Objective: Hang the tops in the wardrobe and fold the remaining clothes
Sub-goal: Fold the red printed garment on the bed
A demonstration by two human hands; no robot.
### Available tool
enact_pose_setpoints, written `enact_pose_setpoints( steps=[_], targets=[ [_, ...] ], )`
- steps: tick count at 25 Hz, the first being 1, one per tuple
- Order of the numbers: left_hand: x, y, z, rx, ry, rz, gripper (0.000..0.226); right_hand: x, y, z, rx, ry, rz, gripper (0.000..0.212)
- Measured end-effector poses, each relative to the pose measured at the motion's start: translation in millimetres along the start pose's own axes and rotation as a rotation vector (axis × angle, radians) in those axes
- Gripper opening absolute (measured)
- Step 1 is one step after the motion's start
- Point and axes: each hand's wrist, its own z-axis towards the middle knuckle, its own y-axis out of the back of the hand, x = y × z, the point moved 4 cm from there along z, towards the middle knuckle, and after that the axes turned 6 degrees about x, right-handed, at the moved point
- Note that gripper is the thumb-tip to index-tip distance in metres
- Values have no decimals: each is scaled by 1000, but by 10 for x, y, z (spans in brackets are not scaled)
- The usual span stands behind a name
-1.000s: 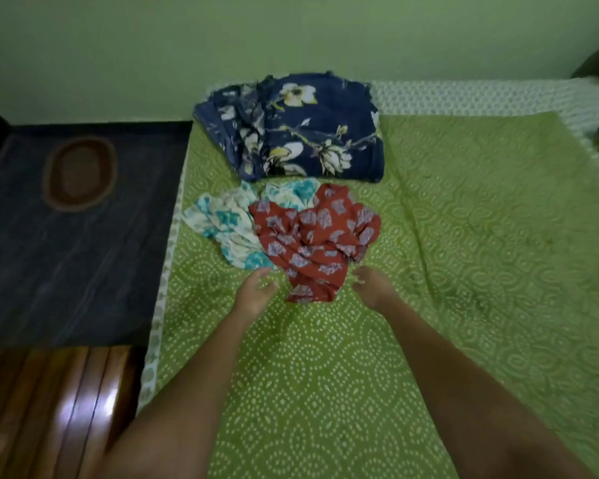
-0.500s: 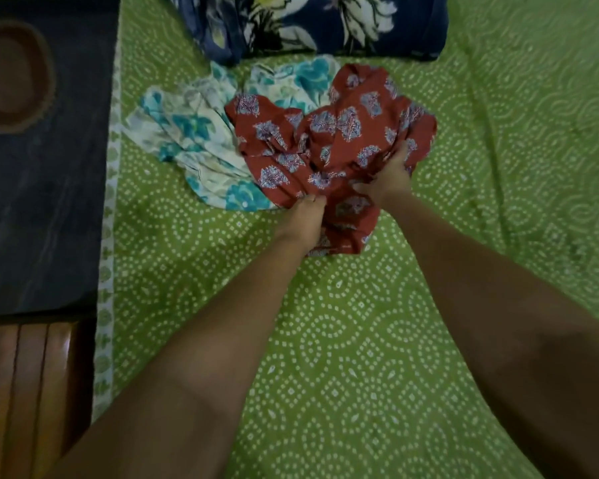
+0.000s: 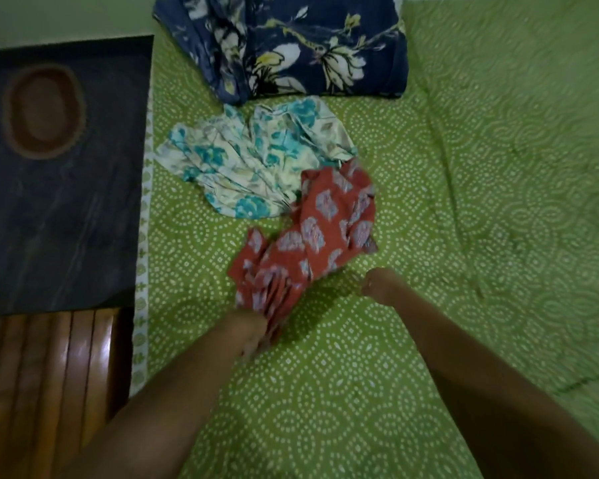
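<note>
- Red printed garment (image 3: pixel 312 243): crumpled, lying on the green patterned bedspread (image 3: pixel 498 202) near its left border; its far end touches or overlaps the edge of the white and teal floral garment (image 3: pixel 253 160). Its near end is bunched into gathered folds at the left hand.
- Left hand (image 3: pixel 253 331): fingers curled round the bunched near end of the red printed garment. Blurred, so the exact hold is unclear.
- Right hand (image 3: pixel 377 285): just beside the red cloth's right edge, fingers curled in; appears to hold nothing, though a thin pinch of cloth cannot be ruled out.
- White and teal floral garment: loose heap, farther from the person, apart from both hands.
- Navy floral cloth (image 3: pixel 291 46): folded bulk at the far end of the bedspread.
- Dark rug (image 3: pixel 59 188) and wooden bed frame (image 3: pixel 49 382): left of the bedspread.
- Risk, entanglement: the red piece meets the teal one, so a pull may drag the second heap along.
- Risk, single-hand hold: gripped at one bunched end only, the cloth may unfurl unevenly or slip, making its neckline or waistband hard to find.
- Risk, edge: both garments lie close to the left border; a sideways tug could send cloth onto the rug.
</note>
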Motion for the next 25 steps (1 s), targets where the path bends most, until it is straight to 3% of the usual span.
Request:
enact_pose_setpoints(
  steps=[1, 3, 5, 7, 8, 10, 12, 14, 18, 21, 25],
  targets=[
    [39, -126, 13, 67, 28, -8, 36, 7, 73, -28, -43, -11, 43, 40],
    [40, -74, -45, -119, -16, -51, 39, 54, 238, 1, -135, -33, 196, 46],
    [-13, 285, -167, -641, -122, -136, 32, 120, 313, 100, -248, -52, 432, 61],
    [-68, 577, -233, -981, -193, -318, 39, 207, 286, 177, -329, -92, 711, 81],
    [-125, 658, -186, -1020, -207, -350, 56, 254, 227, 224, -321, -113, 830, 87],
    [-255, 675, -44, -895, -255, -377, 77, 380, 37, 346, -227, -134, 1044, 79],
    [-347, 571, 39, -748, -302, -421, 74, 493, -140, 400, -127, -101, 1179, 50],
    [-333, 430, 3, -699, -327, -460, 68, 569, -261, 305, -24, -43, 1211, 22],
    [-145, -4, -297, -596, -256, -417, 54, 530, -181, -289, 155, -4, 1102, 21],
    [-35, -68, -879, -687, -207, -450, 46, 607, 235, -861, 98, 71, 1089, 18],
    [-8, 141, -2171, -1006, -99, -196, 33, 827, 1112, -2001, -165, 251, 1184, 20]
  ],
)
